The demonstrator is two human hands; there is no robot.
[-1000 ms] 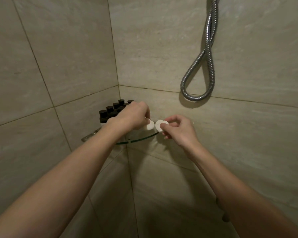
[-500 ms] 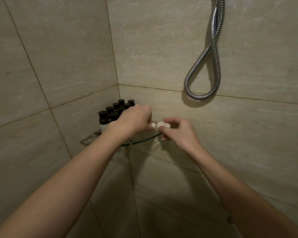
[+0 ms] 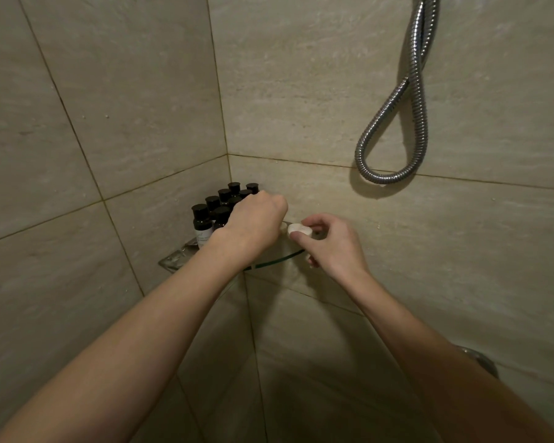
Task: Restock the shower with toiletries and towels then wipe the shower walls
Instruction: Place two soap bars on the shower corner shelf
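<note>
Pinching one round white soap (image 3: pixel 299 230) between thumb and fingertips, our right hand (image 3: pixel 328 243) holds it just above the glass corner shelf (image 3: pixel 279 260). Our left hand (image 3: pixel 253 223) curls beside it, and we cannot tell whether it grips anything. We count eight small dark bottles (image 3: pixel 202 222) behind it.

Tiled shower corner: beige wall tiles (image 3: pixel 301 75), chrome hose (image 3: pixel 394 123), glass shelf (image 3: pixel 279 260) of miniature bottles (image 3: pixel 202 222).

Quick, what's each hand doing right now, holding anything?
Left hand: curled over the glass shelf; any hold is hidden, cannot tell.
Right hand: pinching a small round white soap.
</note>
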